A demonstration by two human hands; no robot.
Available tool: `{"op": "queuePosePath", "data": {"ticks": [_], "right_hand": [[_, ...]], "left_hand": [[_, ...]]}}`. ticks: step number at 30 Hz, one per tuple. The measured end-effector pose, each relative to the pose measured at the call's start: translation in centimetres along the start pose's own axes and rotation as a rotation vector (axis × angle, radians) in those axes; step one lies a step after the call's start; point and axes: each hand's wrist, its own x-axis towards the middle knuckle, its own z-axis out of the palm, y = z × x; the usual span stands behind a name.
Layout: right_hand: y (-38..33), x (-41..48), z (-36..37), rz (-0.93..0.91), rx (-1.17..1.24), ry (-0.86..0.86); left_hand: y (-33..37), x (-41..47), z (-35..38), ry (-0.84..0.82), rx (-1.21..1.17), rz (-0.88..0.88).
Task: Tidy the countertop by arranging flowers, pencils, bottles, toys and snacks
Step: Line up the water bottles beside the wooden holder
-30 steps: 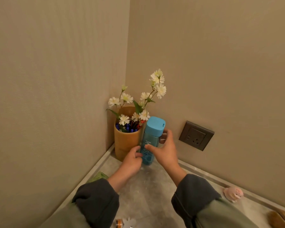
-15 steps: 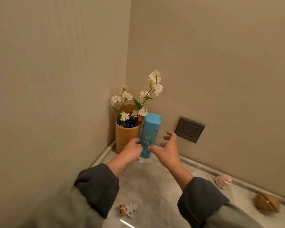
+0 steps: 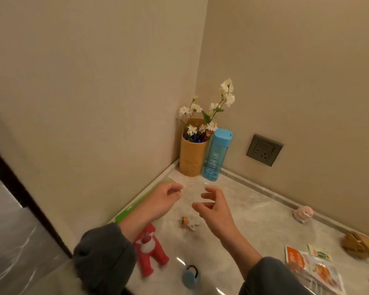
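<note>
Now the bottle stands upright in the counter corner, just beside the cup holding pencils and flowers. Both hands hover apart from it: the left hand has its grip released, fingers loosely curled and empty; the right hand likewise. A red toy lies by the left sleeve.
</note>
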Motion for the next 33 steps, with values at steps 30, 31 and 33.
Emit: {"op": "queuePosePath", "data": {"ticks": [30, 31, 33], "right_hand": [[-0.7, 3.4, 7.1, -0.276, -0.486, -0.245], [-1.0, 4.4, 7.2, -0.291, -0.525, -0.268], [-1.3, 6.2, 7.3, -0.292, -0.638, -0.31]], "left_hand": [[-7.1, -1.7, -4.3, 0.158, 0.498, -0.149], [-7.4, -1.2, -4.5, 0.137, 0.494, -0.169], [-7.9, -0.4, -4.5, 0.127, 0.47, -0.154]]}}
